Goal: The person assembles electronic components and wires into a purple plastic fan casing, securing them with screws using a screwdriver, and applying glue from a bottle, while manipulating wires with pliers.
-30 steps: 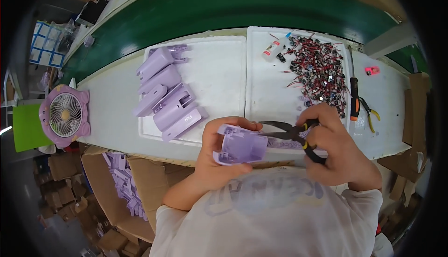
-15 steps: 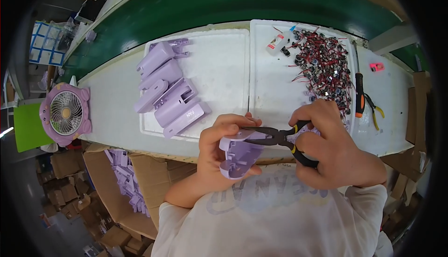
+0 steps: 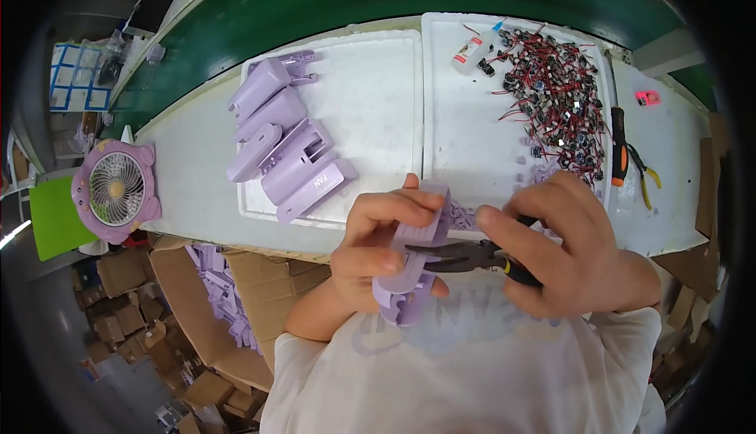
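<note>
A lilac plastic housing shell (image 3: pixel 408 270) is gripped between the thumb and fingers of my left hand (image 3: pixel 370 249), tilted on edge close to my chest. My right hand (image 3: pixel 568 249) is closed around black-and-yellow handled pliers (image 3: pixel 471 256). The pliers' dark jaws reach across to the shell, their tips at its face near my left thumb. Whether the jaws pinch the plastic, I cannot tell. Beyond my hands, small lilac bits (image 3: pixel 461 217) lie on the white foam board.
Lilac housings (image 3: pixel 295 162) lie on the left board. At right are a heap of wired circuit boards (image 3: pixel 555 103), a small bottle (image 3: pixel 468 54), a screwdriver (image 3: pixel 619 146) and yellow-handled cutters (image 3: pixel 647 182). A lilac fan (image 3: pixel 118 190) stands far left; a carton (image 3: pixel 256 296) of lilac parts is below.
The shell has turned in my left hand, from its hollow inside showing to its outer side and edge. The pliers have shifted slightly lower with my right hand, jaws now against another part.
</note>
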A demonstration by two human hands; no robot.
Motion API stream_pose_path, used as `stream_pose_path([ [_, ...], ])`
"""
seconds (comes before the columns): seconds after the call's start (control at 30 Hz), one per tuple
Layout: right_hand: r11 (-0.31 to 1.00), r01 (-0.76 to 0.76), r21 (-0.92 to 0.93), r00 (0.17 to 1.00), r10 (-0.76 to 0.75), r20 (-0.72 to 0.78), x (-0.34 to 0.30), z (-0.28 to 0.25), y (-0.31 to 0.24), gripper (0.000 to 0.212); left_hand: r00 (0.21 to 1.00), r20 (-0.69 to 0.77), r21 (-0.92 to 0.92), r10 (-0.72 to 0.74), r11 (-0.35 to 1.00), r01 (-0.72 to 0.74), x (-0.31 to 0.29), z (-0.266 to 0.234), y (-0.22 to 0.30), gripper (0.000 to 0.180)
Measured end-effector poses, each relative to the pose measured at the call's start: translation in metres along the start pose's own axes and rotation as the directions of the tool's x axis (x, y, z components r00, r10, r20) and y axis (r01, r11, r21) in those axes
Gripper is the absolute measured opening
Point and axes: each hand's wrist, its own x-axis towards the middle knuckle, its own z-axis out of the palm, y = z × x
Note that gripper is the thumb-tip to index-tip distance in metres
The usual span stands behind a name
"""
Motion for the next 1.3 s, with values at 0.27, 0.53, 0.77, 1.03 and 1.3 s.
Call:
stream_pose_path([
  [0.27,0.998,-0.063,0.025,0.994,0.061,0.087,0.002,-0.006,0.002,0.058,0.982,-0.032,-0.043,-0.185,0.982,0.183,0.005,0.004,0.007,0.07],
  [0.53,0.991,-0.109,0.074,0.991,0.102,0.089,-0.002,-0.003,0.002,0.055,0.961,-0.05,-0.075,-0.271,0.961,0.267,0.007,0.006,0.014,0.071],
  [0.77,0.984,-0.131,0.123,0.99,0.124,0.06,-0.002,0.004,0.01,0.061,0.932,-0.066,-0.056,-0.357,0.934,0.354,0.006,0.006,0.017,0.074],
  [1.03,0.993,-0.089,0.082,0.995,0.084,0.06,0.0,-0.001,0.011,0.068,0.914,-0.064,-0.068,-0.401,0.915,0.397,0.006,0.009,0.024,0.087],
  [1.3,0.985,-0.162,0.061,0.975,0.151,0.165,-0.002,-0.004,0.01,0.07,0.893,-0.058,-0.062,-0.447,0.894,0.444,0.005,0.009,0.027,0.079],
])
